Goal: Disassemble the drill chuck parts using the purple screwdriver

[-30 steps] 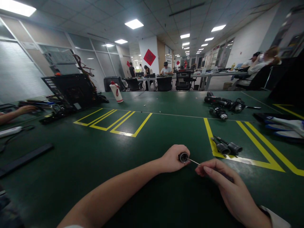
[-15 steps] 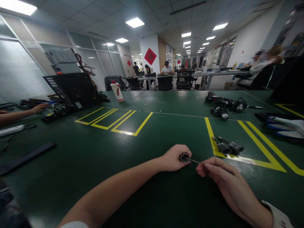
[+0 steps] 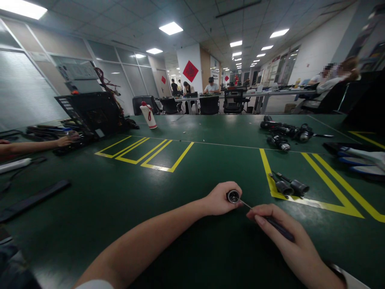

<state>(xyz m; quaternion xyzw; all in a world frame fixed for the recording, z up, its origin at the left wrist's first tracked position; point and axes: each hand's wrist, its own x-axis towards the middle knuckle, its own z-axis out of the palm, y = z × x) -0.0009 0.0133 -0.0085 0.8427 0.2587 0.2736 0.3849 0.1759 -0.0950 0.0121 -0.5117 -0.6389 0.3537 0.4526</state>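
My left hand (image 3: 221, 198) is closed around a small black cylindrical part (image 3: 232, 196) with a round metal-rimmed end, held just above the green table (image 3: 126, 192). My right hand (image 3: 281, 230) grips a thin screwdriver (image 3: 270, 222) by its dark handle. Its metal tip reaches into the open end of the cylindrical part. Both hands rest near the table's front edge, close together.
Two more black cylindrical parts (image 3: 290, 187) lie on the yellow line at right. A heap of similar parts (image 3: 285, 134) sits farther back. A white bottle (image 3: 148, 115) and a black open case (image 3: 90, 114) stand at left, where another person's hand (image 3: 64, 141) reaches. People sit at far desks.
My right hand has tilted the screwdriver slightly while its tip stays in the part. The other person's hand at left has moved rightward toward the black case.
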